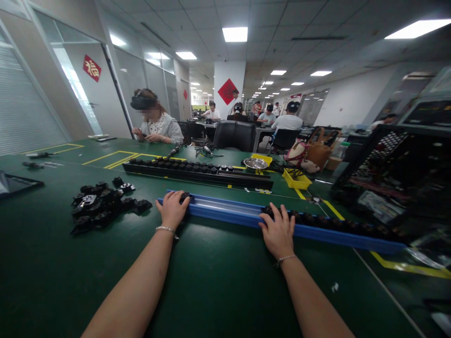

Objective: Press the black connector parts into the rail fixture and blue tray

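Observation:
A long blue rail lies across the green table in front of me, with a pale inner channel showing between my hands. At its left end my left hand is closed around a small black part, thumb and index finger against it. My right hand rests over the rail's middle, fingers spread and touching the leading black part at the end of a row of black parts. That row fills the right half of the rail. What the parts are exactly, I cannot make out.
Loose black parts are heaped at left. Behind the blue rail lies a black rail with similar parts. A metal bowl, a yellow bin and an open black computer case stand right. A person sits across the table.

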### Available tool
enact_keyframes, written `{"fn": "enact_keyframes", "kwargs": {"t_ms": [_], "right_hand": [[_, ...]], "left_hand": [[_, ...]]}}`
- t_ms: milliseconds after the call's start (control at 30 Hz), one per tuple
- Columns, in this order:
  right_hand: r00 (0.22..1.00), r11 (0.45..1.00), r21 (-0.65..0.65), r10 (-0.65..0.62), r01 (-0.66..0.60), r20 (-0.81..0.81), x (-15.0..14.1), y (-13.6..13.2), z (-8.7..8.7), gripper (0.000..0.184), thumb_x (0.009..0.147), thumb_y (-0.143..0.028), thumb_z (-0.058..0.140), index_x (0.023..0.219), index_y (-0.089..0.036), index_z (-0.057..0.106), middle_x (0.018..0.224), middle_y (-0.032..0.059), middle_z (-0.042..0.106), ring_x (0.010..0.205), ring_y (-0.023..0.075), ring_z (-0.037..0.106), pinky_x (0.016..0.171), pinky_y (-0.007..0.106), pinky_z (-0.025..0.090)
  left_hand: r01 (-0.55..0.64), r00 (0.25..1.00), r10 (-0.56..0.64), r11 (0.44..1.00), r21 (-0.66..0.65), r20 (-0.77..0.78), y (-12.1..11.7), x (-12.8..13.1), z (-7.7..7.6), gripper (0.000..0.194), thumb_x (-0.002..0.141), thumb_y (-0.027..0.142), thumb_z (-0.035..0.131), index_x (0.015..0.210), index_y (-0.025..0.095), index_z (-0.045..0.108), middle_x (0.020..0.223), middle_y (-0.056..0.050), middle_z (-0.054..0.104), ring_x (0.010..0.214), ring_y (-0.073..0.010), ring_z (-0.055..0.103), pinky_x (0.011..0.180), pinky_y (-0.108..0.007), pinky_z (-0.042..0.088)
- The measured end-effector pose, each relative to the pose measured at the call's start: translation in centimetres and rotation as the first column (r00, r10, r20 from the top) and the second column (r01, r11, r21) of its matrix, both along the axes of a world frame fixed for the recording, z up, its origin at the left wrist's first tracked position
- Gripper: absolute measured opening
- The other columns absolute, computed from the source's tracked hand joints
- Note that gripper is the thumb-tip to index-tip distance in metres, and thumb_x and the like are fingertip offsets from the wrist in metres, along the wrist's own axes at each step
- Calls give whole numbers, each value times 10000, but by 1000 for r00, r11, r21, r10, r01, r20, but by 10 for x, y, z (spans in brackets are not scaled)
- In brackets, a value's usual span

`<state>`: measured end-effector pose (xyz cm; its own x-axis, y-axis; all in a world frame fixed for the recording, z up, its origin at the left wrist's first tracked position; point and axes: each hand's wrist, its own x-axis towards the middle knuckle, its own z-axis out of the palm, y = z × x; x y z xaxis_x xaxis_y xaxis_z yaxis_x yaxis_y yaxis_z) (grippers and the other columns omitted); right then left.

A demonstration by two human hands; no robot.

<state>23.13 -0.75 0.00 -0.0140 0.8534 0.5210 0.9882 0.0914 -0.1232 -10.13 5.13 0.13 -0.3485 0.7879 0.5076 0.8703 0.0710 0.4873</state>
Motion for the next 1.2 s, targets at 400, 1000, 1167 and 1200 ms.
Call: {"fn": "enact_keyframes", "kwargs": {"t_ms": [400,1000,1167,1200], "right_hand": [[1000,1000,20,2,-3,12,0,0,0,225,839,-320,481,990,-290,645,1394,46,400,1343,314,187,1025,612,187],[1000,1000,1,-9,9,7,-1,-1,1,237,848,-334,461,1000,-294,637,1400,42,390,1349,308,173,1035,600,174],[1000,1000,-2,-5,5,3,-1,-1,1,237,847,-327,458,995,-292,640,1397,45,393,1350,312,168,1029,608,177],[1000,1000,-1,-6,6,5,-1,-1,1,236,846,-324,459,995,-291,640,1398,45,392,1350,312,167,1029,608,176]], "left_hand": [[42,997,-36,996,80,-70,9,-25,-5,337,787,421,484,969,212,675,1166,-55,617,1154,-262,446,989,-415,335],[-13,999,5,985,173,47,21,-40,-11,315,758,345,472,928,131,629,1046,-139,637,1041,-265,532,977,-411,350],[-35,997,24,987,154,73,20,-42,-11,321,763,338,469,959,132,617,1082,-135,625,1072,-253,518,998,-390,339],[-39,996,28,988,149,79,19,-42,-11,321,766,338,467,967,136,615,1088,-131,622,1077,-250,516,1001,-387,338]]}}
